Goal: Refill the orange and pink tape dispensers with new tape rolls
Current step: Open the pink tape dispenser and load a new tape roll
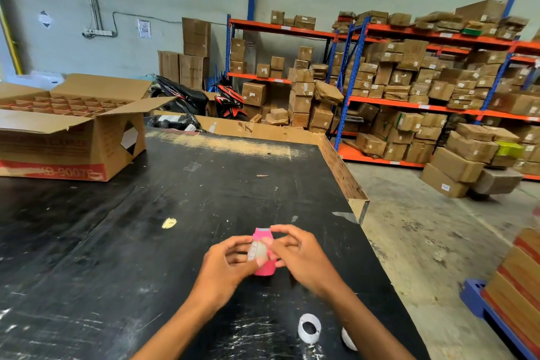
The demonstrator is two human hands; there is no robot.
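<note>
The pink tape dispenser [264, 267] is held just above the black table [146, 228], its serrated metal edge pointing away from me. A clear tape roll [257, 250] sits in its middle. My left hand [226, 264] grips the dispenser and roll from the left. My right hand [298, 254] pinches the roll and dispenser from the right, its upper fingers spread. A white empty tape core [309, 327] lies on the table near my right forearm; a second white core [348, 339] is partly hidden behind that arm. No orange dispenser is in view.
An open cardboard box [73, 137] with divider cells stands at the table's far left. A cardboard wall [342, 172] lines the table's right edge. Shelves of cartons [409, 88] and two parked scooters [204, 99] stand beyond. A blue pallet with boxes [502, 295] is at right.
</note>
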